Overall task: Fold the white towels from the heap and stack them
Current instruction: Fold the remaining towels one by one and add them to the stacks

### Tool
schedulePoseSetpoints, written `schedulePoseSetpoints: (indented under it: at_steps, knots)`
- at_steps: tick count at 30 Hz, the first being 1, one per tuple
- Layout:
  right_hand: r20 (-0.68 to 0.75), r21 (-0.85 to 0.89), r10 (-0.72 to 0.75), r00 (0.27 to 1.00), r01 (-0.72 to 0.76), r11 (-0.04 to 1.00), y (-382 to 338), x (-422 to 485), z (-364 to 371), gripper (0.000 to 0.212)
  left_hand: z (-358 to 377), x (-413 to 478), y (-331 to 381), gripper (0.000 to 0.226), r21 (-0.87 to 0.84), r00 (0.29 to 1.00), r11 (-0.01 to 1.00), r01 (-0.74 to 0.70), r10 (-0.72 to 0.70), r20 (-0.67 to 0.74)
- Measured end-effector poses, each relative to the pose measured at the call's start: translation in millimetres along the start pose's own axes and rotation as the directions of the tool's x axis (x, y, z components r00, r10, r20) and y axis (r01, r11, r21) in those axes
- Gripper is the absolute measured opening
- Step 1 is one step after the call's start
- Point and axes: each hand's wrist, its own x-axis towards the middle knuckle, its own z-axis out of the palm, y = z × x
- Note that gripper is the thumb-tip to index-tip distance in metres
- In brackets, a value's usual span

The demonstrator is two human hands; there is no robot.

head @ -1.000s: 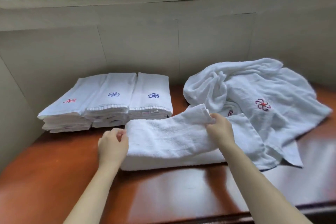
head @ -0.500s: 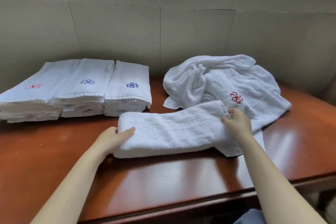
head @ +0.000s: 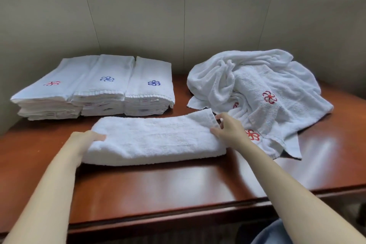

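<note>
A white towel (head: 154,138), folded into a long thick strip, lies across the middle of the brown table (head: 178,184). My left hand (head: 85,140) holds its left end, thumb on top and fingers hidden beneath. My right hand (head: 227,130) pinches the right end at its upturned corner. The heap of crumpled white towels (head: 257,89) with red flower emblems sits just right of that hand, and one flat corner of it reaches under my right wrist. Three stacks of folded towels (head: 111,85) stand side by side at the back left.
A beige panelled wall (head: 178,25) closes off the back and the left side, right behind the stacks. The table's front edge (head: 178,214) runs close to my body. Bare wood shows in front of the strip towel and at the far right.
My right hand has slid to the right along the towel to its right end, leaving it as a flat strip. My left hand stayed at the left end. The view tilted down.
</note>
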Motion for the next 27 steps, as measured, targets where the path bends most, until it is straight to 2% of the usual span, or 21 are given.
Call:
schedulePoseSetpoints:
  at_steps: [5,10,13,17,19,21,22,24,26,27]
  knots:
    - [0.033,0.032,0.103,0.994,-0.104,0.994,-1,8,9,0.047,-9,8,-10,0.055,0.127,0.998,0.991,-0.034,0.027,0.056]
    - [-0.006,0.043,0.113,0.994,-0.112,0.993,-1,8,11,0.040,-12,7,-12,0.019,0.140,0.990,0.983,-0.122,0.110,0.091]
    - [-0.024,0.086,0.109,0.994,-0.107,0.991,-4,6,11,0.035,-13,5,-12,0.007,0.129,0.987,0.980,-0.152,0.142,0.079]
    - [0.048,-0.082,0.119,0.992,-0.115,0.990,-8,-2,13,0.035,-15,6,-13,0.020,0.101,0.986,0.984,-0.145,0.136,0.091]
    - [0.011,-0.238,0.143,0.990,-0.136,0.962,-16,-8,10,0.038,-15,3,-13,0.033,0.075,0.990,0.992,-0.105,0.097,0.097]
    - [-0.058,-0.490,0.013,0.998,-0.040,0.871,-34,-16,9,0.040,-16,-3,-11,0.040,-0.014,0.989,1.000,-0.025,0.026,0.146]
    - [-0.051,-0.542,-0.103,0.993,0.059,0.838,-46,-21,12,0.042,-17,-7,-7,0.038,-0.097,0.981,0.995,0.023,-0.004,0.192]
    - [0.084,-0.430,-0.313,0.946,0.318,0.845,-71,-35,25,0.057,-18,-18,3,0.032,-0.267,0.962,0.962,0.054,0.022,0.274]
    - [0.307,-0.218,-0.462,0.832,0.534,0.817,-97,-53,43,0.087,-16,-26,12,0.038,-0.379,0.947,0.925,-0.029,0.147,0.285]
    - [0.389,-0.155,-0.494,0.777,0.584,0.797,-109,-63,55,0.101,-13,-33,17,0.043,-0.429,0.933,0.899,-0.091,0.228,0.279]
